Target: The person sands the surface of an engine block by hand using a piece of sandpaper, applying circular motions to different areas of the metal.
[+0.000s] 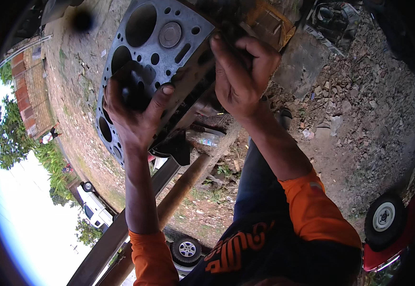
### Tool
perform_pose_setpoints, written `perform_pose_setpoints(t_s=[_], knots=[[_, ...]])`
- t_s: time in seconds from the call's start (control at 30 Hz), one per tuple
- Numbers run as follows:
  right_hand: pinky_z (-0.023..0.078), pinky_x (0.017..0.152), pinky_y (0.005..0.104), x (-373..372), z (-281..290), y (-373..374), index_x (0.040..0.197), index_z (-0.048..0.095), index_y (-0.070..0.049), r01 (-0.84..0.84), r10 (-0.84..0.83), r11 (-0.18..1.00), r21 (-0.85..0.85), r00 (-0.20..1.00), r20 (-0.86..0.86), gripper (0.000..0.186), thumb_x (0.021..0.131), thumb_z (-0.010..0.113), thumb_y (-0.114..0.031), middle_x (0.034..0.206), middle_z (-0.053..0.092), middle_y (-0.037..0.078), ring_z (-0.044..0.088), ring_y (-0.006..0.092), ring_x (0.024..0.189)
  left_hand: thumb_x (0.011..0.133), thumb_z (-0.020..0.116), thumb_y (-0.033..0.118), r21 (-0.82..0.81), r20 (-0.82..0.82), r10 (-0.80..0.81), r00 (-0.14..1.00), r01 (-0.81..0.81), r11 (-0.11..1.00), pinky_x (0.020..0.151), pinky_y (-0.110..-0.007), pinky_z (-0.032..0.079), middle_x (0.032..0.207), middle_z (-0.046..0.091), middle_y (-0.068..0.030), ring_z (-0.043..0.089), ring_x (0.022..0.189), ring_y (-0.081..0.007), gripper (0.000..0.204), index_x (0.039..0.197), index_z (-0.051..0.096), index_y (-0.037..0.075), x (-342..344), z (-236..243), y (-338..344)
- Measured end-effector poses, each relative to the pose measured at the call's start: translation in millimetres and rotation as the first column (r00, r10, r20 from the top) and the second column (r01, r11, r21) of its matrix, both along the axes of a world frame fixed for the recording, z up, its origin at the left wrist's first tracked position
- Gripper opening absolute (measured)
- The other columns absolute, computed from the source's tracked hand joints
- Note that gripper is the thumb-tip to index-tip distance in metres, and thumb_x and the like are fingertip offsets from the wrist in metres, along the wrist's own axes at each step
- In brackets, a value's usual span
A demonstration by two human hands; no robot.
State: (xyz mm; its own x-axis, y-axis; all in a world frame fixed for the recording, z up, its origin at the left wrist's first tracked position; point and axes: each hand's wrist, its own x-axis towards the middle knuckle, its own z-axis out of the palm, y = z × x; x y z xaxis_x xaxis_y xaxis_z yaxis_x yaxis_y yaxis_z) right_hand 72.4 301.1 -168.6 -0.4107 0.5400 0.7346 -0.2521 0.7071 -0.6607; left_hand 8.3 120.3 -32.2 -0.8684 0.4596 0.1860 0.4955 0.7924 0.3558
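Observation:
A grey metal engine block point(188, 28) with round cylinder bores and smaller holes in its flat face fills the upper middle. My left hand point(133, 114) rests against that face, thumb and forefinger spread apart. A dark patch lies between them; whether it is shadow or an object is unclear. Some of its fingers are hidden. At the block's right edge, my right hand point(243, 78) is closed, with thumb and fingers curled together. Whatever those fingers hold, if anything, cannot be made out.
Below the block run a metal beam point(162, 178) and a wooden pole point(183, 186). A clear plastic bottle point(205, 137) lies on the rubble-strewn ground. Greasy metal parts point(334, 21) sit at upper right. A red vehicle's wheel point(384, 217) stands right; a white pickup point(95, 207) is left.

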Motion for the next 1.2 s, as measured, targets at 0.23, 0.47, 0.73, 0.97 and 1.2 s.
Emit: perform_pose_setpoints(t_s=[0.23, 0.47, 0.73, 0.97, 1.2], knots=[[0.038, 0.08, 0.0357, 13.6, -3.9, -8.5, 0.126, 0.077, -0.009, 0.057, -0.051, 0.997, -0.052, 0.993, 0.11, 0.03, 0.097, 0.073, -0.006, 0.115, 0.058, 0.007, 0.05, 0.0202, 0.096, 0.08, 0.088, 0.057, -0.016, 0.009, 0.01, 1.0, -0.01, 1.0, 0.088, -0.041, 0.05, 0.109, 0.067, -0.0139, 0.06, 0.098, -0.0249, 0.084, 0.133, 0.064, -0.004, 0.9, 0.5, 0.1], [0.038, 0.082, 0.0378, 13.5, -17.9, -23.6, 0.123, 0.078, -0.014, 0.0, 0.008, 0.967, -0.256, 1.0, 0.028, 0.038, 0.088, 0.074, 0.0, 0.111, 0.058, 0.004, 0.052, 0.021, 0.097, 0.08, 0.089, 0.053, 0.007, 0.004, 0.016, 1.0, -0.016, 1.0, 0.088, -0.041, 0.051, 0.108, 0.068, -0.0129, 0.061, 0.097, -0.0253, 0.081, 0.132, 0.064, -0.004, 3.2, 1.1, 3.0], [0.039, 0.082, 0.0416, 16.1, -17.3, -33.7, 0.126, 0.075, -0.014, 0.017, 0.001, 0.975, -0.22, 0.996, 0.084, 0.044, 0.084, 0.074, -0.001, 0.113, 0.057, 0.007, 0.053, 0.0258, 0.101, 0.081, 0.089, 0.053, 0.004, -0.015, -0.002, 1.0, 0.003, 1.0, 0.088, -0.041, 0.05, 0.108, 0.068, -0.0125, 0.06, 0.097, -0.0244, 0.08, 0.131, 0.064, -0.005, 0.3, -1.4, 1.8], [0.04, 0.083, 0.0423, 11.8, -18.5, -30.8, 0.124, 0.076, -0.012, 0.022, -0.007, 0.975, -0.219, 0.997, 0.071, 0.046, 0.08, 0.072, 0.002, 0.112, 0.057, 0.008, 0.055, 0.0269, 0.1, 0.083, 0.086, 0.052, 0.046, 0.01, -0.004, 1.0, 0.004, 0.999, 0.087, -0.04, 0.05, 0.107, 0.067, -0.0126, 0.059, 0.096, -0.0237, 0.078, 0.132, 0.063, -0.005, 0.6, -1.8, 6.3], [0.04, 0.084, 0.0451, 9.1, -10.3, -22.6, 0.126, 0.075, -0.011, 0.012, -0.001, 0.972, -0.233, 0.999, 0.046, 0.05, 0.078, 0.071, 0.001, 0.112, 0.058, 0.008, 0.055, 0.0277, 0.099, 0.07, 0.094, 0.06, 0.094, -0.01, 0.041, 0.999, -0.04, 0.995, 0.075, -0.043, 0.051, 0.097, 0.065, -0.0129, 0.062, 0.088, -0.027, 0.084, 0.12, 0.067, -0.003, -0.2, -6.4, 3.6]])
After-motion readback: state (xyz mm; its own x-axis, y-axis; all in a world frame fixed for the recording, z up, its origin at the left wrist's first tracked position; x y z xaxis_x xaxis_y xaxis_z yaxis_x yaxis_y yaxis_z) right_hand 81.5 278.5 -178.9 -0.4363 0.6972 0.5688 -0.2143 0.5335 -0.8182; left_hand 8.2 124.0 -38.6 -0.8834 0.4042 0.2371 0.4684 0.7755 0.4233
